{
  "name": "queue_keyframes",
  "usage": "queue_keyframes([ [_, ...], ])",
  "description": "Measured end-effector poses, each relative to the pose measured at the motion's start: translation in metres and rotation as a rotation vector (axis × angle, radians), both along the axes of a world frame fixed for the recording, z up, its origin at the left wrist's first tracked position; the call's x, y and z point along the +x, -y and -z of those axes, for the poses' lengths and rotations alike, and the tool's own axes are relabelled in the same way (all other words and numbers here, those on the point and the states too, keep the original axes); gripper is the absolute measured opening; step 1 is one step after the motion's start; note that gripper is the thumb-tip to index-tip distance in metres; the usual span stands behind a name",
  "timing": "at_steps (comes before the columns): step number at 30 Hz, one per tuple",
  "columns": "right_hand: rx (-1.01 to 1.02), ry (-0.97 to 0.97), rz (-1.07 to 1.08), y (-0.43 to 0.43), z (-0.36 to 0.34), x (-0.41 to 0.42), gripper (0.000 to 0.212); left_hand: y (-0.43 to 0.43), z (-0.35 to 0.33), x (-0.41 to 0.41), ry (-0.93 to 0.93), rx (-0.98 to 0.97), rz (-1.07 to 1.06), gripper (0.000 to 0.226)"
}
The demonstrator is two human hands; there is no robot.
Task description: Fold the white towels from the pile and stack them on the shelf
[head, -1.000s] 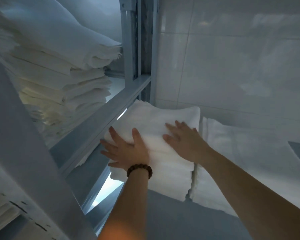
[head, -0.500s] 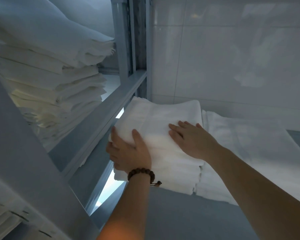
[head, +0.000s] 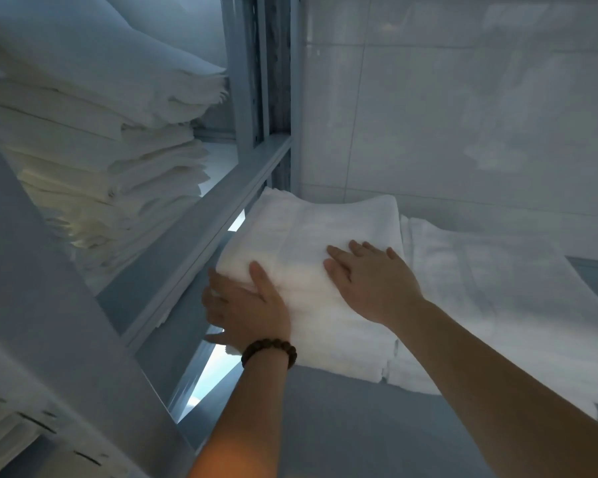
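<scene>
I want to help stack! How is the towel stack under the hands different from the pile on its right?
The tall stack is thick, many layers; the low pile is flatter and spreads wider. The left hand grips the tall stack's edge, the right hand presses its top; no hand touches the low pile. Both are white, on one shelf.

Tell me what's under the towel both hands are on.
More folded towels, layered edges showing at the front, on the grey shelf. Left hand grips the stack's side; right hand lies flat on top. Shelf beneath is covered.
</scene>
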State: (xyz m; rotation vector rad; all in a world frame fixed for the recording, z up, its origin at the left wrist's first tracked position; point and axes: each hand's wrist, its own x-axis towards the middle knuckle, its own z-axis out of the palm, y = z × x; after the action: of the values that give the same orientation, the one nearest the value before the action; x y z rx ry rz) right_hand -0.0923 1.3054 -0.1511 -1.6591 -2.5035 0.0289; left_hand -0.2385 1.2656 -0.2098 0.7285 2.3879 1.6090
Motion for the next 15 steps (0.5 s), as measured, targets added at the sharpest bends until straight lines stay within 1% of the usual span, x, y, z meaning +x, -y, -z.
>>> queue_keyframes([
  [1,0.022,-0.012,0.017,0.000,-0.001,-0.003,0.055,0.001,-0.005,0.006,-0.166,-0.004,0.019,0.074],
  [3,0.045,-0.003,0.006,0.003,-0.001,-0.010,0.054,-0.002,-0.015,0.022,-0.509,0.013,0.137,0.062],
  [4,0.038,0.014,-0.014,0.005,0.001,-0.012,0.054,-0.004,-0.018,0.027,-0.630,0.016,0.205,0.056],
  [5,0.025,0.022,-0.031,0.007,0.004,-0.011,0.054,-0.005,-0.019,0.031,-0.694,-0.005,0.272,0.052],
  [7,0.001,0.004,-0.034,0.006,0.005,0.002,0.054,-0.006,-0.020,0.031,-0.697,-0.114,0.351,0.050],
  [10,-0.046,-0.038,0.031,0.002,0.007,0.029,0.054,-0.004,-0.018,0.028,-0.677,-0.218,0.353,0.048],
  [15,-0.125,-0.007,0.043,0.008,0.008,0.032,0.055,0.005,-0.027,0.045,-0.647,-0.379,0.458,0.055],
])
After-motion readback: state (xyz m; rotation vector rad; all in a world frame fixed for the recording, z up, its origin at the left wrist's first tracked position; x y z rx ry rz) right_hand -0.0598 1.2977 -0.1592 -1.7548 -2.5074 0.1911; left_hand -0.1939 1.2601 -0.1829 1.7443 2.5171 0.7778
